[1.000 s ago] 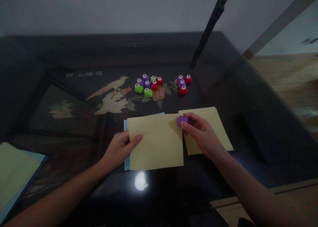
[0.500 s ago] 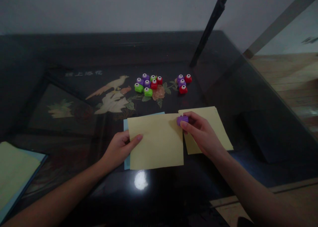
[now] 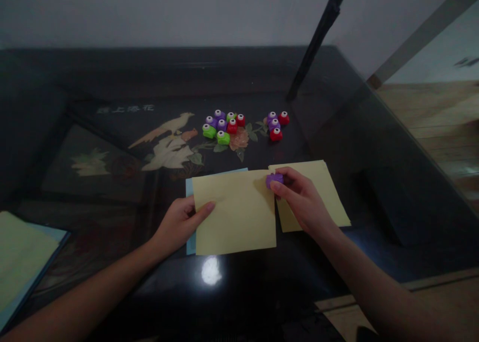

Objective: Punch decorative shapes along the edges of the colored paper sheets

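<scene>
A yellow sheet of paper [image 3: 235, 212] lies on a dark glossy table [image 3: 112, 83], with a blue sheet [image 3: 189, 187] showing under its left edge. My left hand [image 3: 179, 225] rests on the yellow sheet's left edge, thumb on top, holding it down. My right hand [image 3: 303, 200] pinches a small purple paper punch [image 3: 273, 180] at the sheet's top right corner. A second yellow sheet [image 3: 325, 192] lies under my right hand.
Two clusters of small green, purple and red punches, one [image 3: 223, 125] left and one [image 3: 276, 125] right, sit farther back on the table. A dark rod [image 3: 314, 45] leans up at the back right. Yellow and blue sheets [image 3: 22, 257] lie at the left edge.
</scene>
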Demonstrator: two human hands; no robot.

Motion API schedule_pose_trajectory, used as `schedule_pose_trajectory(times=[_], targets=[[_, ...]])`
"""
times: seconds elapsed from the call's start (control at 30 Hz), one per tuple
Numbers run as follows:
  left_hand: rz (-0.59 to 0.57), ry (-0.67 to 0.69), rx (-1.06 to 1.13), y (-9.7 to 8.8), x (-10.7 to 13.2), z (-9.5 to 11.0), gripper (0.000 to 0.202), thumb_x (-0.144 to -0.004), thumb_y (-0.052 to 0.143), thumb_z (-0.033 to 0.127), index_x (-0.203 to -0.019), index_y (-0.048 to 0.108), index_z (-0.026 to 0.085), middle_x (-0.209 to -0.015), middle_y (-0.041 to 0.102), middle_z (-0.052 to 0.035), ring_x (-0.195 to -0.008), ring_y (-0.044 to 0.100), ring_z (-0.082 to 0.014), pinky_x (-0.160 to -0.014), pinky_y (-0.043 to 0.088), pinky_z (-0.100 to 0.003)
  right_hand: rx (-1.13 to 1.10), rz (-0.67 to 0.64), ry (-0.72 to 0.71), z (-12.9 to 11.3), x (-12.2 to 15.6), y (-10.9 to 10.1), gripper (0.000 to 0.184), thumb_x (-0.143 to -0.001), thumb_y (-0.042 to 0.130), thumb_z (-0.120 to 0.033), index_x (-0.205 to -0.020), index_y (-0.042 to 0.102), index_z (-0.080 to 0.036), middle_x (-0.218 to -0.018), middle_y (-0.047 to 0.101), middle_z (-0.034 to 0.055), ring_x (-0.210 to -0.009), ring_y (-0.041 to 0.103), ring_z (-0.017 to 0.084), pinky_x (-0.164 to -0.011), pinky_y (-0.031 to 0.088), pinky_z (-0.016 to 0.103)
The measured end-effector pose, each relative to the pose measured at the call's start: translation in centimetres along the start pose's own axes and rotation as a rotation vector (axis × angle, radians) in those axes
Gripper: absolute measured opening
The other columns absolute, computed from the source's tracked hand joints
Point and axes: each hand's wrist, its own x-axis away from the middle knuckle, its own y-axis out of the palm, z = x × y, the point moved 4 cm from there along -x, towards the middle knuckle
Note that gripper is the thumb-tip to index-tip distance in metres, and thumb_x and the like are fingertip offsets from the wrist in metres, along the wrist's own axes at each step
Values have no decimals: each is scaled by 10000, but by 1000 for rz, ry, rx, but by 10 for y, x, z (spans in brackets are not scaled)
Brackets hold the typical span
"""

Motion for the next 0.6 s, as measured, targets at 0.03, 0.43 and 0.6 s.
schedule_pose_trajectory(times=[0.03,0.43,0.6], targets=[[4,3,-6,0,0,0,251,-808,592,383,-838,695,156,-794,763,-69,-661,699,-194,-568,557,-269,3,-2,-4,0,0,0,176,-714,733,-289,-845,638,-217,-784,640,-9,-676,542,119,-645,440,276],[4,31,-39,-1,-1,2,218,-809,583,353,-818,700,170,-760,761,-55,-647,699,-186,-561,557,-262,31,17,17,2,-3,-2,215,-702,730,-293,-867,627,-203,-780,615,-8,-695,536,122,-675,436,284],[0,51,-68,0,-1,4,213,-817,571,340,-810,698,170,-771,764,-54,-639,697,-179,-549,553,-251,23,22,7,3,-3,-2,217,-704,734,-305,-872,629,-215,-792,621,-14,-715,550,122,-693,441,283]])
